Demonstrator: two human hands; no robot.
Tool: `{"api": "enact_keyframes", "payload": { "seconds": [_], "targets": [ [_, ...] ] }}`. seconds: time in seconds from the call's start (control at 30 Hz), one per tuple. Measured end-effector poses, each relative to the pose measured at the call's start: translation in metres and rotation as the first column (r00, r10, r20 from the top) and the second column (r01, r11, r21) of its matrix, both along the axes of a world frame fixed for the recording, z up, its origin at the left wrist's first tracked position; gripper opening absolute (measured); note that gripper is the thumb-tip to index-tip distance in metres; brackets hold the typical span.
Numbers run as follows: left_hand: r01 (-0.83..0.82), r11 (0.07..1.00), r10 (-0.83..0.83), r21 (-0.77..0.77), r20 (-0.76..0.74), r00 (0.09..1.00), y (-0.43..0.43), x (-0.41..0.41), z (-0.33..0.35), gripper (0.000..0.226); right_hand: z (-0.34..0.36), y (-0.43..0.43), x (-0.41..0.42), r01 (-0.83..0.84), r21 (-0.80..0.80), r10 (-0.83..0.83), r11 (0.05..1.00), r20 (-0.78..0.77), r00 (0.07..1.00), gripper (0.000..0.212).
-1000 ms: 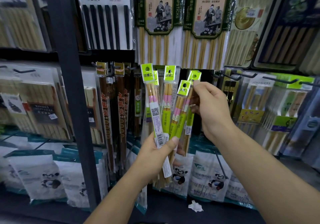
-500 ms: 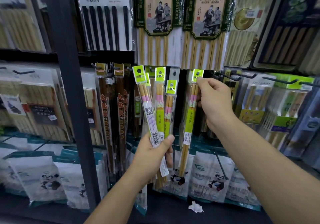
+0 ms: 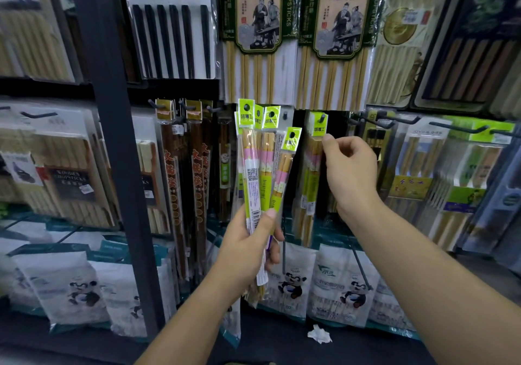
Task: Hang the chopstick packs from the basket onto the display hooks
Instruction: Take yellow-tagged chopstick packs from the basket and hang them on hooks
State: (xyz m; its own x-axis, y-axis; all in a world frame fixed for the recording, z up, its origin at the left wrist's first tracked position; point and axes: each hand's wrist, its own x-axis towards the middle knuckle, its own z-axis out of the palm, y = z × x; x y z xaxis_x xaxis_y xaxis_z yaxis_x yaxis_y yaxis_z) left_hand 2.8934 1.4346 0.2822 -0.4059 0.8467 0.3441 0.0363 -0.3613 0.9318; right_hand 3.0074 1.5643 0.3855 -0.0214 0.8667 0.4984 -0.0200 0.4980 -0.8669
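My left hand (image 3: pixel 248 246) grips a fan of several chopstick packs (image 3: pixel 253 167) by their lower halves; they have lime-green headers and pink-banded sticks. To the right, one matching pack (image 3: pixel 317 130) hangs from a dark display hook (image 3: pixel 323 117) over other packs of the same kind. My right hand (image 3: pixel 352 173) is just right of that pack with its fingers curled. Its fingertips are at the header's lower right edge and nothing is in its grasp. A bare peg (image 3: pixel 284 115) shows between the fan and the hung pack. The basket is out of view.
A dark upright post (image 3: pixel 112 139) stands to the left. Dark brown chopstick packs (image 3: pixel 180 181) hang beside the fan, and large hot-pot chopstick packs (image 3: pixel 259 26) hang above. Panda-printed bags (image 3: pixel 290 283) line the bottom shelf by a crumpled white paper (image 3: pixel 318 333). More hooks (image 3: pixel 456 127) jut out at the right.
My right hand carried one pack from the fan to the hook, let it go, and dropped slightly down and right. My left hand kept the remaining packs steady.
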Motion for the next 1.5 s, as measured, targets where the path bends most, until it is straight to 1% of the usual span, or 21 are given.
{"api": "enact_keyframes", "payload": {
  "seconds": [0.1,0.13,0.2,0.23,0.3,0.37,0.43,0.5,0.57,0.63,0.73,0.83,0.97,1.07,1.13,1.27,1.3,1.37,1.43,1.5],
  "targets": [
    [0.002,1.000,-0.002,0.015,0.022,1.000,0.000,0.002,0.000,0.014,-0.003,-0.021,0.000,-0.193,0.020,0.193,0.981,-0.011,0.981,0.031],
    [0.002,1.000,-0.003,0.019,0.032,0.999,0.000,0.003,0.000,0.013,-0.005,-0.028,0.000,-0.254,0.039,0.254,0.966,0.024,0.967,0.030],
    [0.002,1.000,-0.004,0.026,0.057,0.998,0.001,0.004,0.000,0.018,-0.007,-0.039,0.000,-0.310,0.085,0.301,0.947,0.107,0.948,0.024],
    [0.007,1.000,-0.009,0.028,0.072,0.997,0.001,0.005,0.000,0.022,-0.007,-0.041,0.000,-0.310,0.096,0.297,0.946,0.124,0.947,0.021],
    [0.025,0.999,-0.028,0.030,0.108,0.994,0.001,0.006,0.000,0.028,-0.007,-0.042,0.000,-0.293,0.086,0.283,0.952,0.110,0.953,0.017],
    [0.026,0.998,-0.035,0.052,0.165,0.986,0.002,0.008,-0.002,0.026,-0.004,-0.039,0.000,-0.270,0.063,0.265,0.961,0.076,0.961,0.018],
    [-0.033,0.998,0.021,0.059,0.189,0.982,0.004,0.006,-0.004,0.020,0.002,-0.033,0.000,-0.244,0.041,0.244,0.969,0.012,0.970,0.021],
    [-0.100,0.994,0.092,0.031,0.195,0.976,0.005,0.000,-0.006,0.016,0.012,-0.025,0.001,-0.221,0.018,0.222,0.975,-0.065,0.973,0.025],
    [-0.131,0.991,0.127,0.007,0.204,0.971,0.005,-0.005,-0.006,0.013,0.020,-0.018,0.002,-0.200,0.007,0.199,0.980,-0.094,0.975,0.031],
    [-0.118,0.993,0.115,0.004,0.178,0.977,0.004,-0.005,-0.005,0.015,0.024,-0.013,0.001,-0.180,-0.009,0.179,0.984,-0.087,0.980,0.034],
    [-0.087,0.996,0.085,0.010,0.152,0.985,0.001,-0.002,-0.002,0.021,0.024,-0.010,-0.002,-0.162,-0.020,0.160,0.987,-0.082,0.984,0.033],
    [-0.087,0.996,0.086,0.002,0.107,0.991,0.000,-0.001,-0.002,0.023,0.021,-0.008,-0.003,-0.168,-0.017,0.167,0.986,-0.083,0.983,0.036],
    [-0.065,0.998,0.065,-0.006,0.071,0.995,-0.001,-0.002,-0.003,0.021,0.018,-0.001,-0.003,-0.136,-0.021,0.135,0.990,-0.040,0.990,0.034],
    [-0.064,0.998,0.064,-0.001,0.085,0.994,0.001,-0.003,-0.004,0.024,0.016,0.005,-0.005,-0.106,-0.036,0.106,0.994,-0.001,0.994,0.038],
    [-0.048,0.999,0.047,0.009,0.120,0.992,0.002,-0.002,-0.003,0.021,0.013,0.009,-0.005,-0.087,-0.047,0.088,0.995,0.014,0.996,0.040],
    [-0.011,0.999,0.003,0.042,0.177,0.984,0.001,-0.001,-0.001,0.024,0.008,0.010,-0.005,-0.035,-0.063,0.036,0.997,0.003,0.999,0.020],
    [-0.003,0.999,-0.004,0.043,0.180,0.984,0.000,-0.001,-0.001,0.025,0.007,0.008,-0.004,-0.003,-0.051,0.002,0.999,-0.009,1.000,0.017],
    [0.011,0.999,-0.017,0.035,0.181,0.983,0.000,0.000,0.000,0.030,0.006,0.003,-0.002,0.040,-0.014,-0.040,0.999,-0.017,0.999,0.018],
    [0.025,0.999,-0.031,0.034,0.199,0.980,0.000,0.002,0.000,0.026,0.006,-0.005,-0.002,-0.016,0.022,0.016,1.000,0.028,0.999,0.020],
    [0.044,0.998,-0.051,0.037,0.207,0.977,0.001,0.003,0.001,0.023,0.005,-0.015,-0.005,-0.156,0.034,0.153,0.987,0.077,0.985,0.021]
  ]
}}
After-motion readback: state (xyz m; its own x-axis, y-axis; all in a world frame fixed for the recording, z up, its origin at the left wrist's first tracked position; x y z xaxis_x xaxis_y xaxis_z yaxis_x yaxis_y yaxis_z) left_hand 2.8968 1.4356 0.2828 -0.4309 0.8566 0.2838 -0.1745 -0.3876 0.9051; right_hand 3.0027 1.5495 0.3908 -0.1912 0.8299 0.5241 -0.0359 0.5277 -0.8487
